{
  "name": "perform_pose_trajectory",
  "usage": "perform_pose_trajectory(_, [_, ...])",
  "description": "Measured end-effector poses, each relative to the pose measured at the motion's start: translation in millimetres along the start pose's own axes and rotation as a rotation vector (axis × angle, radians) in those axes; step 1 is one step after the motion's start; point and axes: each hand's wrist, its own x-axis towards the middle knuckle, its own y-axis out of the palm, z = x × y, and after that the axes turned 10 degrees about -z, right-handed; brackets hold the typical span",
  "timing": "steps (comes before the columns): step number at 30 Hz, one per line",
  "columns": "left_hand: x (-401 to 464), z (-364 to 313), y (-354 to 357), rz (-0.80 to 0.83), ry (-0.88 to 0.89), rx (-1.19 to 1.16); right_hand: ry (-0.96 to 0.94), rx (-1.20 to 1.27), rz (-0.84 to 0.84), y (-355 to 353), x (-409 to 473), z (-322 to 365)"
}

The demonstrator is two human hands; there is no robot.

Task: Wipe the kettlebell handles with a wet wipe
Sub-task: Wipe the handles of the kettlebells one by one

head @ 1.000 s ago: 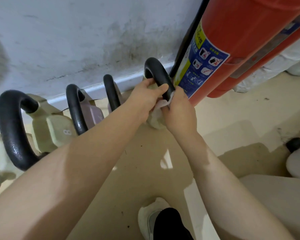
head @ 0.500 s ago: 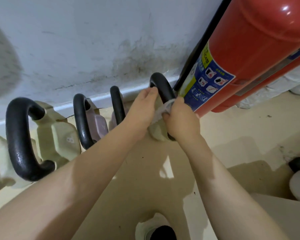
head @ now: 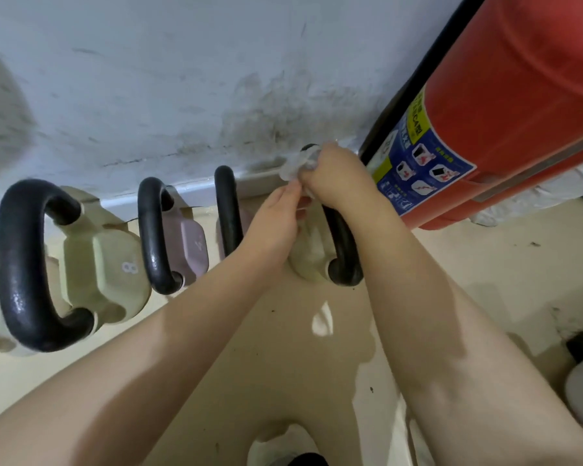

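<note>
The crumpled white wet wipe (head: 297, 164) is gripped by the curled fingers of the right hand (head: 334, 178) and is pressed over the top bend of the black curved handle (head: 342, 243) of the rightmost cream kettlebell (head: 308, 260). A lower edge of the wipe is pinched by the fingertips of the left hand (head: 276, 223), which is held just below and left of the right hand (thumb side hidden, so the grip is seen only in part). The rest of the handle is seen running down from under the right wrist to the kettlebell's body.

To the left, three more kettlebells are lined along the wall: a black-handled one (head: 228, 210) mostly hidden behind the left forearm, a mauve one marked 4 (head: 186, 245), and a large cream one marked 8 (head: 105, 264). All are set on a beige glossy floor (head: 317, 381) with dark specks. The pale grey wall (head: 182, 79) is stained dark above the baseboard. A red fire extinguisher with a blue and yellow label (head: 502, 129) is leaned just right of the hands.
</note>
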Motion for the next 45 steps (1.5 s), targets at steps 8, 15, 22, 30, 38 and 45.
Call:
perform_pose_trajectory(8, [-1,11,-1,0.025,-0.108,-0.029,0.024,0.066,0.059,3,-1,-19])
perform_pose_trajectory(15, [-6,6,3,0.190,-0.095,-0.025,-0.212,-0.084,0.120,-5,-13,-16])
perform_pose_trajectory(22, [2,-14,16,0.301,-0.085,0.062,-0.099,0.690,0.273,-15,7,-28])
perform_pose_trajectory(30, [-6,-4,-11,0.351,-0.101,0.013,-0.453,0.507,0.227,-2,9,-20])
perform_pose_trajectory(38, [-6,4,-20,0.403,-0.080,0.029,-0.214,0.603,0.328,-5,11,5])
perform_pose_trajectory(45, [-9,13,-28,0.406,-0.103,-0.055,0.143,0.869,0.195,22,16,4])
